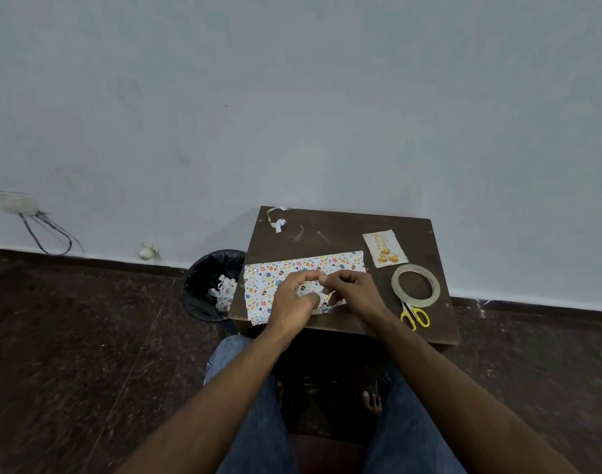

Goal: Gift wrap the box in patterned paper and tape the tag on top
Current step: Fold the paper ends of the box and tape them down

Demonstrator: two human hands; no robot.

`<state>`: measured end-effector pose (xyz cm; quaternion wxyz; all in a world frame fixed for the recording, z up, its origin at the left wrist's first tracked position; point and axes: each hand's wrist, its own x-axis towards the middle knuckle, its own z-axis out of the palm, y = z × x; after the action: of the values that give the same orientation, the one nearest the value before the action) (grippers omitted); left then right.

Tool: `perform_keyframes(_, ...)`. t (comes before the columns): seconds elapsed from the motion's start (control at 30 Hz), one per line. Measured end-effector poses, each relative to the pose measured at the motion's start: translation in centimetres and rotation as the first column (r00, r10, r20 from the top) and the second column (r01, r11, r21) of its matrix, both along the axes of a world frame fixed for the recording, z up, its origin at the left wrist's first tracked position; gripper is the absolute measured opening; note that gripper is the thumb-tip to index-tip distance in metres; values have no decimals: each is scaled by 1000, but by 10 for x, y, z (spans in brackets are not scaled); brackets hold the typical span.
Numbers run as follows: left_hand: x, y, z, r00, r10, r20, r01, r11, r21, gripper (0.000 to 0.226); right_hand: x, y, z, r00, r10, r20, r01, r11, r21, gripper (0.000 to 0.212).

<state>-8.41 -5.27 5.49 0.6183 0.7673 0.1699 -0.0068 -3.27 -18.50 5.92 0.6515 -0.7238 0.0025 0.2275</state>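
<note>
Below, dark table (344, 230), blue-grey wall (292, 97).

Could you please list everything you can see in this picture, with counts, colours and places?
Wrapped box: one, white patterned paper, table's left half.
Gift tag: one, cream with yellow print, table's far right.
Tape roll: one, clear, right of the box.
Scissors: one pair, yellow handles, below the roll.
Paper scraps: few, white, table's far left corner.
Table: one, dark brown.
Bin: one, black liner, left of the table, white scraps inside.
Left hand: on the box.
Right hand: on the box, fingertips meeting the left's.
</note>
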Motion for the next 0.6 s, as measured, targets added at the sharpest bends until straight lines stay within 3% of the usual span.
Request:
perform_keyframes(0.23, 0, 3, -1, 1000, -17, 14, 17, 1000, 10, 49, -1, -7, 4, 981, -26, -190, 56, 987, 152, 26)
perform_keyframes(0.37, 0, 1, 1, 999, -31, 28, 31, 999, 13, 48, 2, -4, 2, 986, -32, -163, 50, 993, 110, 36)
perform_keyframes(0.6, 2, 6, -4, 1000, -6, 30, 5, 1000, 25, 43, -3, -4, -4, 994, -23, -104, 32, 996, 89, 23)
